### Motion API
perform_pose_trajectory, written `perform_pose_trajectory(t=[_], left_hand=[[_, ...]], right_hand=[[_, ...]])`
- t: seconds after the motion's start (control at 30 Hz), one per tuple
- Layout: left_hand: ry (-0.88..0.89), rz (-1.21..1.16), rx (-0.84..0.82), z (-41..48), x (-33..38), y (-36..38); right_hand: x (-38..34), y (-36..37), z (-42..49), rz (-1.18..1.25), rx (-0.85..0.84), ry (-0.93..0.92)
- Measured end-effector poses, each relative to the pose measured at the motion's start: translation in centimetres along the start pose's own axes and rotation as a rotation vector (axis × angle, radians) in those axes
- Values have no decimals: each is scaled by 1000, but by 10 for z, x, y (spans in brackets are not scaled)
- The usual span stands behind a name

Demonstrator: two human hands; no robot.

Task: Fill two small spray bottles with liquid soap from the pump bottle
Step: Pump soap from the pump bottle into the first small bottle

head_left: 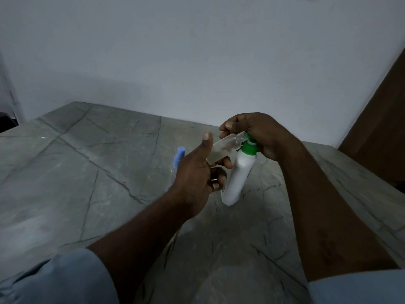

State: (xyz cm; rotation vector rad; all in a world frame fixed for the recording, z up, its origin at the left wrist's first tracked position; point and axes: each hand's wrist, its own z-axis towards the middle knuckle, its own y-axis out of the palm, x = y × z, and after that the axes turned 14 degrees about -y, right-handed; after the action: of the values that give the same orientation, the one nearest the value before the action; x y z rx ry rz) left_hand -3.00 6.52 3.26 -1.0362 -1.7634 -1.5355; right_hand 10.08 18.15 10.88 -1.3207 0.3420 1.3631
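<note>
We are gripping the uncapped spray bottle [223, 148], tilted, in our left hand [197, 170], neck at the pump bottle [240, 174] nozzle; our right hand [258, 134] is clasping its green head. Pump bottle is resting on the table [87, 161].

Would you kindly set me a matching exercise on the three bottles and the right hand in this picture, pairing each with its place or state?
Things:
1. clear bottle
2. pump bottle
3. blue-capped bottle
4. right hand

Places or states:
A. on the table, partly hidden behind the left hand
B. fingers curled over the pump bottle's top
C. uncapped, held tilted in the left hand
D. white body, green top

Pairs: 1-C, 2-D, 3-A, 4-B.
</note>
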Motion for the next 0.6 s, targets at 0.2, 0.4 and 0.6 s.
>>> perform_pose_trajectory(t=[0.2,0.4,0.6], left_hand=[[4,6,-15,0,0,1],[25,10,-44,0,0,3],[22,2,-22,-2,1,3]], right_hand=[[0,-1,1,-40,17,-39],[-10,-7,-1,-53,21,-136],[-10,-3,-1,-29,28,-67]])
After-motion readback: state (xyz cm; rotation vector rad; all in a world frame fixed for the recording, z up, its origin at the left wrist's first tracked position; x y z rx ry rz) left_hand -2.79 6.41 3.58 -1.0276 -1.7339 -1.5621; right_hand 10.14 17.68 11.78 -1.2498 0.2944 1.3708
